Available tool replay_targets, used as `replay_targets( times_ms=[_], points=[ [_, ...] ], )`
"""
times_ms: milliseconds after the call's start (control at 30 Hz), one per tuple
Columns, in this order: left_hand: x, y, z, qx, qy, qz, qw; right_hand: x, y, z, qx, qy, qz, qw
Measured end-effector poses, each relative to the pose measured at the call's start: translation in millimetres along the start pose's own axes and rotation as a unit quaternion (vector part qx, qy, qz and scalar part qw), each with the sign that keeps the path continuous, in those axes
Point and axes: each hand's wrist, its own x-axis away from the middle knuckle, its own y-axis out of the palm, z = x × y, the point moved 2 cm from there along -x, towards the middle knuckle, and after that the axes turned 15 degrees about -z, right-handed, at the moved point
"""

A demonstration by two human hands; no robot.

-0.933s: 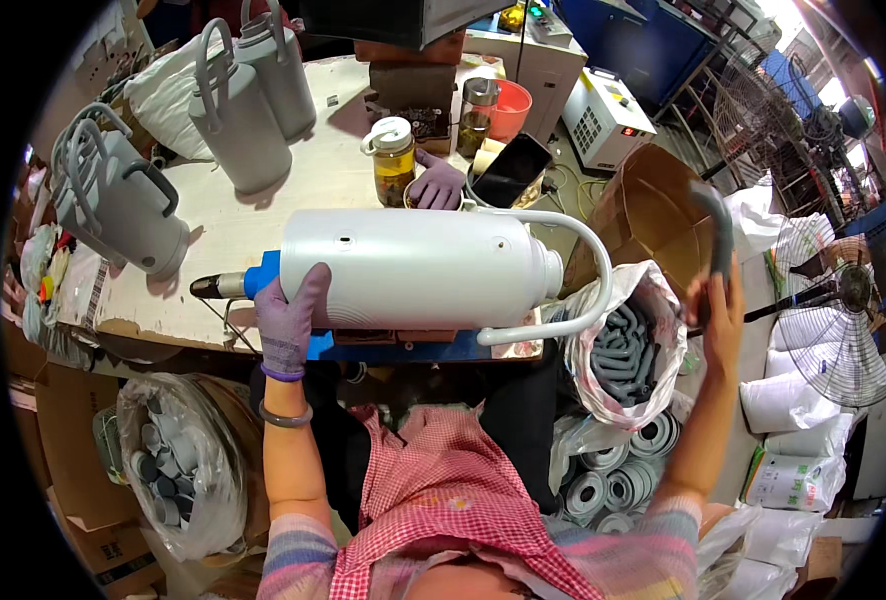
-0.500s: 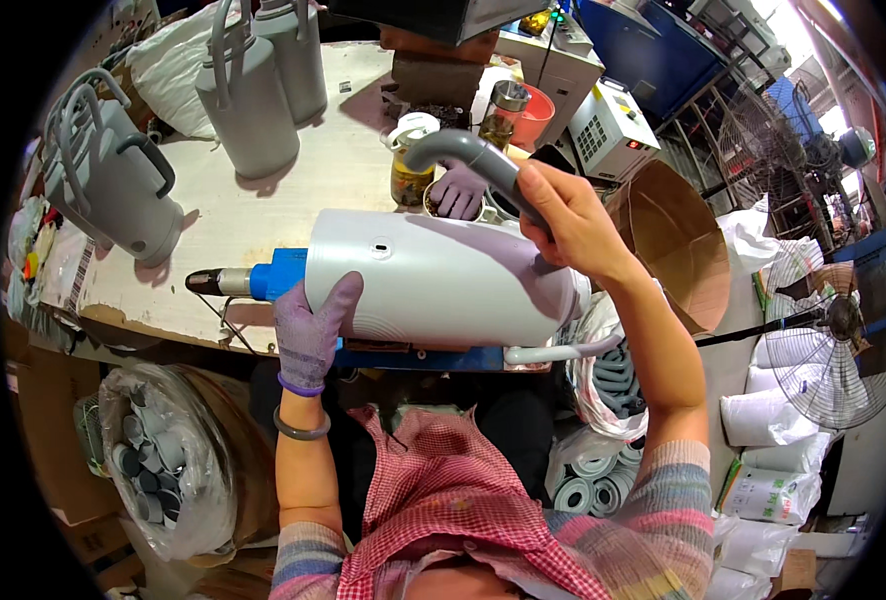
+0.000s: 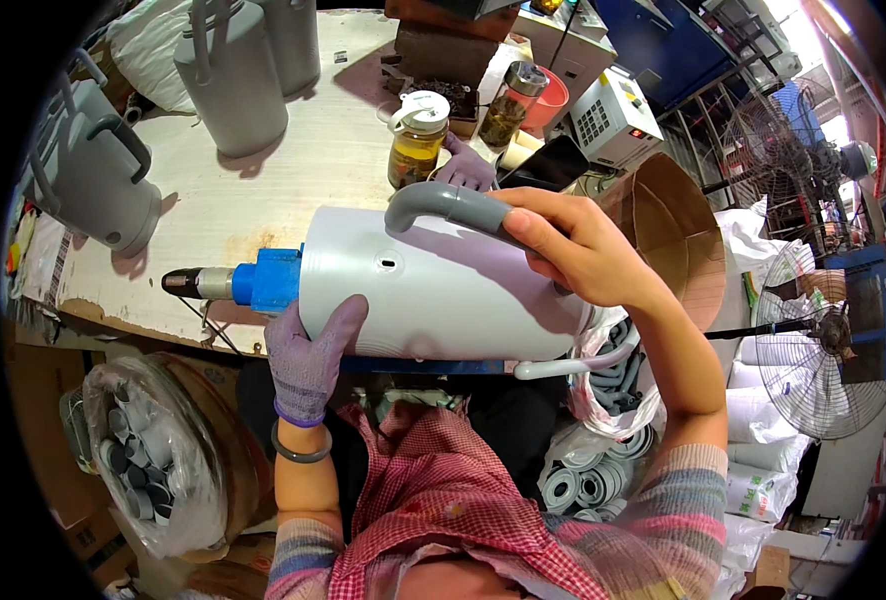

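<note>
A light grey plastic watering can (image 3: pixel 363 290) lies on its side in front of me, with a small slot in its wall. My left hand (image 3: pixel 313 350), in a lilac glove, grips the can's left end, thumb on the outer wall and fingers mostly hidden. Bare, my right hand (image 3: pixel 573 240) is closed round a dark grey curved handle (image 3: pixel 443 204) above the can's right part. The handle's hooked end lies over the wall near the slot; whether it touches, I cannot tell. From the can's right end a pale spout (image 3: pixel 563 369) sticks out along the table edge.
Behind the can's left end is a blue fixture (image 3: pixel 268 280) with a metal, black-tipped cylinder. Grey watering cans (image 3: pixel 228 90) stand at left. Beyond are a lidded jar (image 3: pixel 418 140), another lilac glove (image 3: pixel 466 167) and a phone (image 3: pixel 548 165). Bags of parts (image 3: pixel 138 460) flank me; a fan (image 3: pixel 823 335) stands right.
My right hand has brought the handle down, its hooked end now over the can's wall near the slot. My left hand keeps its grip. The whole view has shifted slightly.
</note>
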Motion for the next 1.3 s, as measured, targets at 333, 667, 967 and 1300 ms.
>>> replay_targets(
  times_ms=[333,667,967,1300],
  points=[
    [2.5,2.3,-1.5,0.006,0.002,0.002,1.000,4.5,2.3,-1.8,-0.033,0.015,0.008,0.999],
    [14.6,7.5,0.0,0.049,0.013,0.012,0.999,1.7,1.6,-5.6,0.088,-0.028,-0.039,0.995],
    [39.4,-16.0,-19.7,-0.095,0.041,-0.048,0.993,44.6,-30.2,-32.2,0.276,-0.003,0.060,0.959],
    [-25.2,29.9,-116.8,-0.372,0.019,-0.153,0.915,181.0,-31.9,31.1,0.173,0.156,0.213,0.949]
  ],
)
